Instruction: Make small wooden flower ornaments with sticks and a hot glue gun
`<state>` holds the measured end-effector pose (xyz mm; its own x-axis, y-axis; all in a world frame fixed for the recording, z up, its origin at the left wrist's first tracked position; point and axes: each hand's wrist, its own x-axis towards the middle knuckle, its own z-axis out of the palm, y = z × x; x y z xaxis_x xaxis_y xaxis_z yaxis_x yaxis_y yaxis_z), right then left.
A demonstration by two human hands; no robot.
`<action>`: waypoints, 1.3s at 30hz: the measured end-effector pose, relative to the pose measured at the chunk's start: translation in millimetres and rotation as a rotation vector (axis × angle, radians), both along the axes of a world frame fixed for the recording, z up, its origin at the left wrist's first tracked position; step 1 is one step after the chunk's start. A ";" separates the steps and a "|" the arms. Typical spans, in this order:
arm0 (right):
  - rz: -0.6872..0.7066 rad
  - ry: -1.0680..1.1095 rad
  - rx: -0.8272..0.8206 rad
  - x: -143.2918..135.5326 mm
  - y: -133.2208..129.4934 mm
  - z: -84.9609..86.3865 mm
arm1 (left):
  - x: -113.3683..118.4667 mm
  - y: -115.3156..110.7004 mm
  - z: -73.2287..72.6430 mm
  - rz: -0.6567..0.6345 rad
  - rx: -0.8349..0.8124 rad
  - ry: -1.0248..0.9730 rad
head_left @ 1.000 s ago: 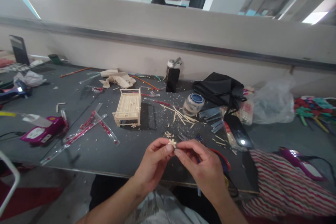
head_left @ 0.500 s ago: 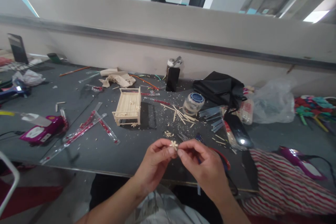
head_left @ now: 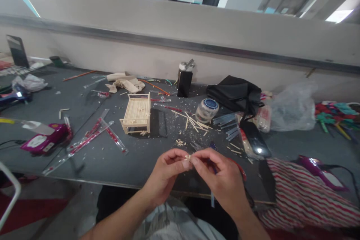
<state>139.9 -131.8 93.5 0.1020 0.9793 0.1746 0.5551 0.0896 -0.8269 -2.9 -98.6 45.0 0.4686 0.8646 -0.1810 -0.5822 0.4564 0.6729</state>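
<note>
Between the fingertips of both hands is a tiny flower-shaped piece (head_left: 188,157) made of short pale sticks, partly covered by the fingers. My left hand (head_left: 168,170) pinches it from the left, thumb against index finger. From the other side my right hand (head_left: 221,174) closes its thumb and index finger on it. Small cut stick bits (head_left: 180,142) lie just beyond the fingertips. Further left stands a miniature bed (head_left: 137,112) built of pale sticks, with similar flower pieces on it. Behind my right hand a red curved handle (head_left: 240,170) shows in part.
Loose sticks (head_left: 194,122) lie near a glass jar (head_left: 207,111) with a blue lid. A phone (head_left: 185,84) leans upright at the back. Clear wrappers (head_left: 90,133) and a purple glue gun (head_left: 46,138) are left; a black phone (head_left: 257,140) and striped cloth (head_left: 306,191) are right.
My right fingers have moved slightly left onto the flower piece, which has turned and is more covered now. The bed and the other table items stay put.
</note>
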 end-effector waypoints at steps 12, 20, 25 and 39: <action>0.058 -0.055 -0.020 5.0 -1.0 5.9 | -0.6 1.8 0.9 0.026 0.020 0.155; 0.061 -0.055 0.003 13.5 -1.7 4.7 | -1.1 3.4 1.4 0.033 0.005 0.113; 0.030 -0.047 0.005 16.8 -1.9 3.0 | 0.0 3.6 0.6 0.029 -0.018 0.067; -0.002 -0.011 -0.019 2.0 -1.0 10.0 | 0.7 3.1 0.7 0.024 -0.010 0.054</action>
